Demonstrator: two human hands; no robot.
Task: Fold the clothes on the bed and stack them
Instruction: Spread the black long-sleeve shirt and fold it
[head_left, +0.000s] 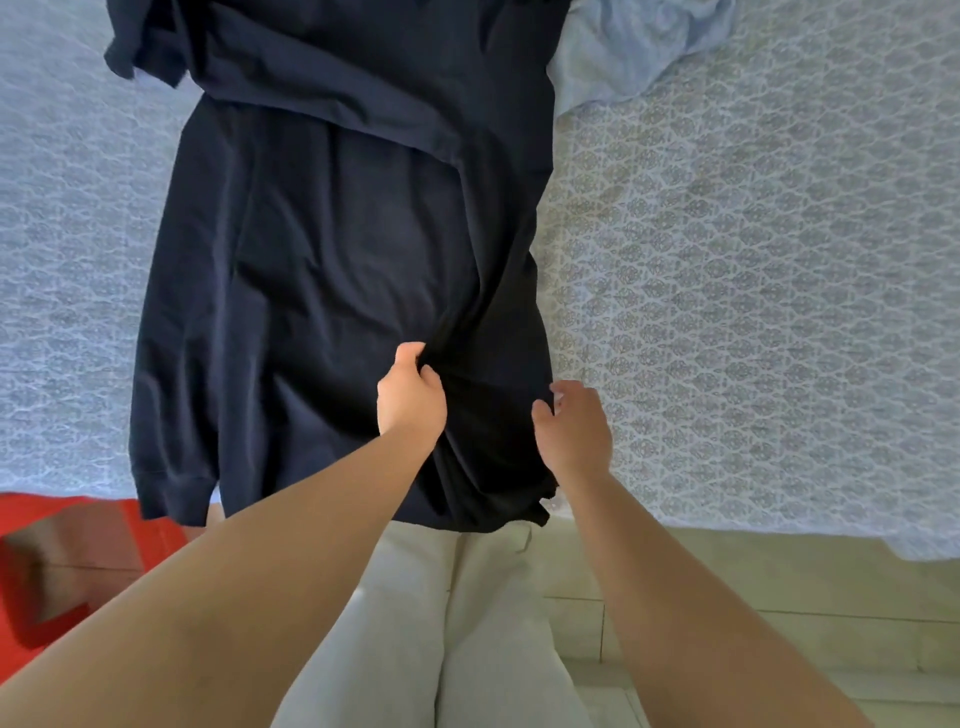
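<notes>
A dark navy long-sleeved shirt (332, 249) lies lengthwise on the bed (753, 291), its hem hanging over the near edge. One sleeve is laid down the left side, its cuff near the bed's edge. My left hand (410, 392) pinches a bunch of the navy fabric near the lower middle, pulling creases toward it. My right hand (571, 428) grips the shirt's right edge by the hem, thumb on the cloth.
A crumpled light blue garment (623, 47) lies at the far right of the shirt. The bedsheet is pale blue with a patterned print. A red object (47, 566) stands on the floor at the lower left. Pale floor tiles (779, 597) lie below the bed's edge.
</notes>
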